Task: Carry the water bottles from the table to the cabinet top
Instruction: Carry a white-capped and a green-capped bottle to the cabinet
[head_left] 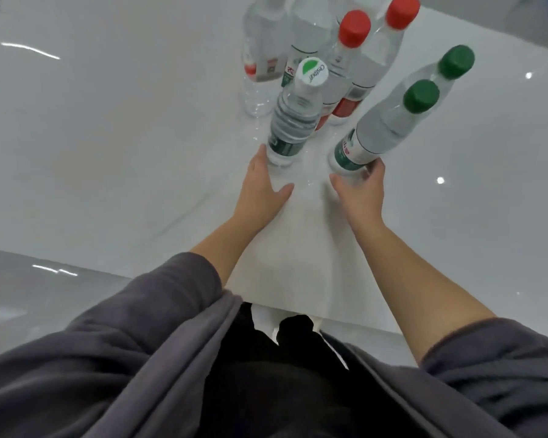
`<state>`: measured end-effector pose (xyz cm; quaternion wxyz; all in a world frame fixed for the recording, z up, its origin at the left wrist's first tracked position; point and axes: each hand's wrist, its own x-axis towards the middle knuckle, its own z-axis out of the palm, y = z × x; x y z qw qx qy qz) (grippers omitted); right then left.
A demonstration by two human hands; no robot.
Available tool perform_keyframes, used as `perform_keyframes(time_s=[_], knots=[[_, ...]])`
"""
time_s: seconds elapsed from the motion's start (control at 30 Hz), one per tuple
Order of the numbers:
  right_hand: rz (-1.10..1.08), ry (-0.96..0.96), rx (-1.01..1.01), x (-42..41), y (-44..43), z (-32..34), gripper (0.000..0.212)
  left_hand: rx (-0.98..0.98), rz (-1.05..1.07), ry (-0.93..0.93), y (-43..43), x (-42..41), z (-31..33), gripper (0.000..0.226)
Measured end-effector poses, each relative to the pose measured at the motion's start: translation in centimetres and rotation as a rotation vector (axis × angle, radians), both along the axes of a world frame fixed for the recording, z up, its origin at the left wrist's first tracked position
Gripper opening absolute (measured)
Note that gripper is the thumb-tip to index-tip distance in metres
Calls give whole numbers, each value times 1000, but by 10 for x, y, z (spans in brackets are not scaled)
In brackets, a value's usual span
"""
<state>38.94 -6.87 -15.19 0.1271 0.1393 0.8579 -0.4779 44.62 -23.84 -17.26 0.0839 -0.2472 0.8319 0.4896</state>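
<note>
Several clear water bottles stand grouped on a white glossy surface. Nearest me on the left is a ribbed bottle with a white and green cap. My left hand lies open beside its base, fingertips touching its left side and thumb spread away. On the right stands a green-capped bottle, with my right hand curled around its base, thumb on the near side and fingers on the far side. A second green-capped bottle stands close behind it. Two red-capped bottles are further back.
More clear bottles stand at the far end of the group, their caps out of frame. The surface's near edge runs just in front of my body. My grey sleeves fill the bottom of the view.
</note>
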Motion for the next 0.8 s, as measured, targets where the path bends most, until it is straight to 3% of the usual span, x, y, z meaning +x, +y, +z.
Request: perform_keyframes(time_s=[0.27,0.63,0.8], knots=[[-210,93,-20,-19,-18,-12,59,24,63,218,-20,-37,-8,70],[-11,27,-6,45,7,-27,66,59,-208,121,-28,16,-2,69],[-61,-5,-46,37,-1,-27,68,151,-291,107,-29,7,5,75]])
